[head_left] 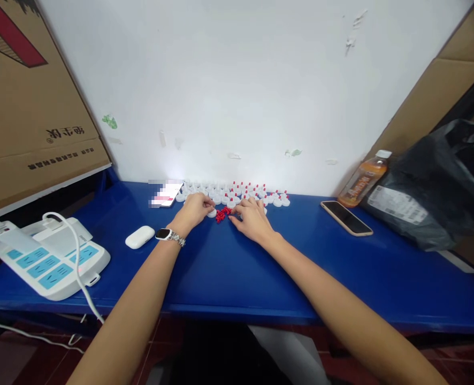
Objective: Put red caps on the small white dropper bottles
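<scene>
Left of the red pieces, the left hand is pinching a white cap (a watch is sitting on that wrist). The pile is lying on the blue table, white caps behind it. Right of the pile, the right hand is touching it, grip unclear.
</scene>
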`<state>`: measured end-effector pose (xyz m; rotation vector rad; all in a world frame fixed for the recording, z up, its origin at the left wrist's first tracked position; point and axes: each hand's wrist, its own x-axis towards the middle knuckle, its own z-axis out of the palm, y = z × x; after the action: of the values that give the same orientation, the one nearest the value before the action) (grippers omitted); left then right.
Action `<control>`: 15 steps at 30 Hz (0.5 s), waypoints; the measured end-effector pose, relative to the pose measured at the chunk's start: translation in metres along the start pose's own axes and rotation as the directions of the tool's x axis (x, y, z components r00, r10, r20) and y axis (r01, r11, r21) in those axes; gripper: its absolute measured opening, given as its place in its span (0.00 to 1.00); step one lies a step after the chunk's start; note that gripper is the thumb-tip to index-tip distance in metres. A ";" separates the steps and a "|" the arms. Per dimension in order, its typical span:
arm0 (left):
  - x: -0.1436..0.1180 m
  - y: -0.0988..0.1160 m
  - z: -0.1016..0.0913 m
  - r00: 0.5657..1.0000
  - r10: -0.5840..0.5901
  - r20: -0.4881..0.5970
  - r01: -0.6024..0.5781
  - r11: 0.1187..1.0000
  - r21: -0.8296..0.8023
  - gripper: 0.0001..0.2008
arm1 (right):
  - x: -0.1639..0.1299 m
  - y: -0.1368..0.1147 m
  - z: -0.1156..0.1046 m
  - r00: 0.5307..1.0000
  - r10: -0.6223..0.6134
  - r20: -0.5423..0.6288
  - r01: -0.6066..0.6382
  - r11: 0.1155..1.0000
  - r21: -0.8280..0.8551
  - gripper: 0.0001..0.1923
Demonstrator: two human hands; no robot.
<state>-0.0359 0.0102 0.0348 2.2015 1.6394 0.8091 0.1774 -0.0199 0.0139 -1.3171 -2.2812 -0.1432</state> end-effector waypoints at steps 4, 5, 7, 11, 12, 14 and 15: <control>-0.001 -0.003 0.000 0.999 0.039 0.018 -0.038 0.999 -0.037 0.07 | 0.000 0.002 0.004 1.000 -0.019 -0.005 0.019 0.999 -0.030 0.10; -0.002 -0.002 -0.001 0.998 0.056 0.009 -0.055 0.998 -0.042 0.07 | 0.000 0.002 0.004 1.000 -0.024 -0.005 0.024 0.999 -0.031 0.10; -0.004 0.000 -0.003 0.995 0.096 -0.024 -0.097 0.995 -0.040 0.06 | 0.000 0.001 0.005 1.000 -0.029 -0.007 0.029 0.999 -0.024 0.09; -0.011 0.009 -0.008 0.981 0.158 -0.111 -0.163 0.986 -0.035 0.06 | 0.000 0.001 0.006 1.000 -0.029 -0.004 0.029 1.000 -0.004 0.08; -0.013 0.009 -0.009 0.977 0.162 -0.137 -0.170 0.984 -0.047 0.07 | 0.000 0.001 0.006 1.000 -0.029 -0.003 0.029 1.000 -0.001 0.08; -0.016 0.009 -0.009 0.968 0.155 -0.198 -0.175 0.981 -0.086 0.09 | 0.000 0.001 0.006 1.000 -0.029 -0.008 0.029 1.000 0.010 0.08; -0.017 0.007 -0.007 0.963 0.152 -0.223 -0.181 0.977 -0.114 0.10 | 0.001 0.001 0.006 1.000 -0.028 -0.014 0.028 0.999 0.023 0.07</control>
<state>-0.0377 -0.0085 0.0403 2.2451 1.4529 1.2026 0.1758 -0.0168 0.0088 -1.2693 -2.2839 -0.1351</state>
